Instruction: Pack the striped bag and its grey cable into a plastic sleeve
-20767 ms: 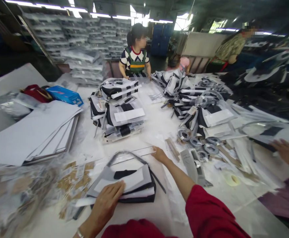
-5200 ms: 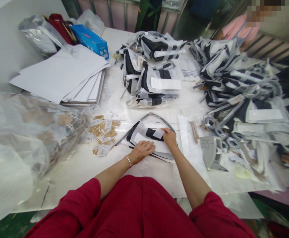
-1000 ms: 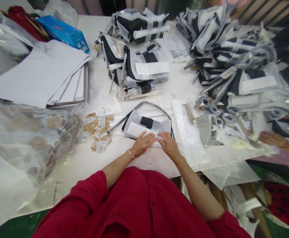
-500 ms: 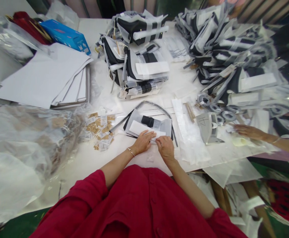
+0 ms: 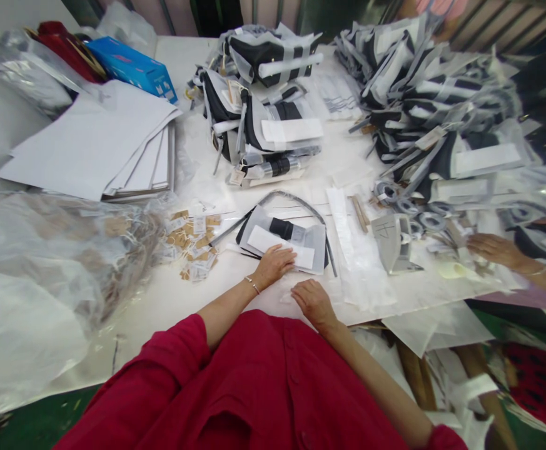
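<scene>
A small black handbag lies on the table in front of me, wrapped in grey translucent sheeting, its wrapped strap looped behind it. A white padded strip runs along its front. My left hand rests flat with fingers stretched over the strip and the bag's near edge. Just nearer to me, apart from the bag, my right hand has its fingers bent together low over the table, by a thin clear scrap. What its fingertips hold, if anything, is too small to make out.
Paper tags lie left of the bag, near a large plastic bag and stacked white sheets. Wrapped handbags are piled behind. White strips and a tape dispenser stand right; a co-worker's hand is beyond.
My right hand has left the bag's front edge and moved down toward me. The left hand stays on the bag. The co-worker's hand has shifted right.
</scene>
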{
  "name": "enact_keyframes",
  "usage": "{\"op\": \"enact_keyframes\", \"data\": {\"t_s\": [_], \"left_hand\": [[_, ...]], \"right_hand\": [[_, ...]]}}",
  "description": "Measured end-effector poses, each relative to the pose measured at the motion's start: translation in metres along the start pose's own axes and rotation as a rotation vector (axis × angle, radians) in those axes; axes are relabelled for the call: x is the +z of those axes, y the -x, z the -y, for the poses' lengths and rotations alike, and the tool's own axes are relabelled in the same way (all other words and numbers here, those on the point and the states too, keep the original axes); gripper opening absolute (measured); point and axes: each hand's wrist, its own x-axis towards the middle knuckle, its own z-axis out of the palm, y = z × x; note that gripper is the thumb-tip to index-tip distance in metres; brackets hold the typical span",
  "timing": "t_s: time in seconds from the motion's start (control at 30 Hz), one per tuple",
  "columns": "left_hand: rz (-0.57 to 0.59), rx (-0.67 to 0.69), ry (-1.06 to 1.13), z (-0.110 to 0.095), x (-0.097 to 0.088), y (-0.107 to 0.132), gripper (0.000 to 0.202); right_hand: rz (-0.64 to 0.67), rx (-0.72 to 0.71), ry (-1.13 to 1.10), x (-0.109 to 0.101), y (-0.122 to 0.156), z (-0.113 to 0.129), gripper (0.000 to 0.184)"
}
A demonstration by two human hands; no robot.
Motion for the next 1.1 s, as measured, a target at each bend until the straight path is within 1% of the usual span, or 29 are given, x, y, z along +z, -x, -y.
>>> {"op": "enact_keyframes", "data": {"t_s": [0.03,0.13,0.17,0.23,0.3,0.37,0.43,0.5,0.57,0.7,0.9,1.0,1.1], "left_hand": [[0.002,0.009,-0.009,0.001,0.0,0.001,0.012],[0.013,0.028,-0.048,0.004,0.002,0.002,0.012],[0.017,0.036,-0.068,0.004,0.002,0.002,0.013],[0.024,0.061,-0.113,0.003,0.003,0.002,0.012],[0.021,0.087,-0.155,0.002,0.003,0.003,0.01],[0.006,0.1,-0.178,0.0,0.004,0.003,0.009],[-0.013,0.099,-0.182,-0.001,0.004,0.004,0.01],[-0.019,0.088,-0.175,-0.002,0.003,0.004,0.011],[-0.012,0.076,-0.166,-0.003,0.002,0.004,0.011],[-0.003,0.061,-0.153,-0.004,0.002,0.003,0.013],[-0.032,0.087,-0.178,-0.002,0.005,0.003,0.014],[-0.057,0.113,-0.19,-0.001,0.007,0.003,0.013],[-0.068,0.117,-0.195,-0.001,0.006,0.004,0.012]], "right_hand": [[0.052,-0.006,-0.013,0.007,0.006,0.0,0.017],[0.151,0.028,-0.002,0.025,0.013,-0.004,0.036],[0.164,0.042,0.01,0.029,0.012,-0.005,0.036],[0.164,0.058,0.047,0.033,0.007,-0.006,0.025],[0.134,0.06,0.099,0.034,0.001,-0.005,0.011],[0.082,0.045,0.134,0.033,-0.002,-0.002,0.015],[0.014,0.03,0.108,0.032,-0.005,0.001,0.017],[-0.055,0.033,0.016,0.032,-0.006,0.003,0.019],[-0.096,0.057,-0.1,0.032,-0.007,0.003,0.022],[-0.101,0.115,-0.248,0.032,-0.006,-0.001,0.023],[-0.163,0.149,-0.334,0.032,0.004,0.007,0.025],[-0.207,0.215,-0.371,0.033,0.005,0.012,0.025],[-0.231,0.295,-0.397,0.03,0.0,0.015,0.02]]}}
